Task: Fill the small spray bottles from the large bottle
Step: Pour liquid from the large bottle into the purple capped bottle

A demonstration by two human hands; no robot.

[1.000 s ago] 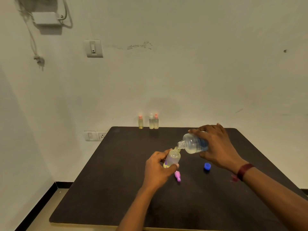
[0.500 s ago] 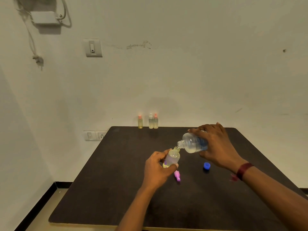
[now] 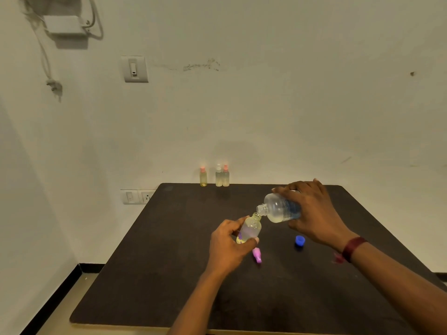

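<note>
Could miss narrow neck and spill onto table point(image 3: 169, 274): left hand point(image 3: 227, 247) gripping small spray bottle point(image 3: 250, 229), right hand point(image 3: 314, 213) gripping large bottle point(image 3: 278, 209) tipped in from 2 o'clock.

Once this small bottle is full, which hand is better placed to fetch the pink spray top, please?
Likely the right hand, after setting down the large bottle; the left hand, though nearer the pink spray top, grips the uncapped small bottle and must steady it.
</note>
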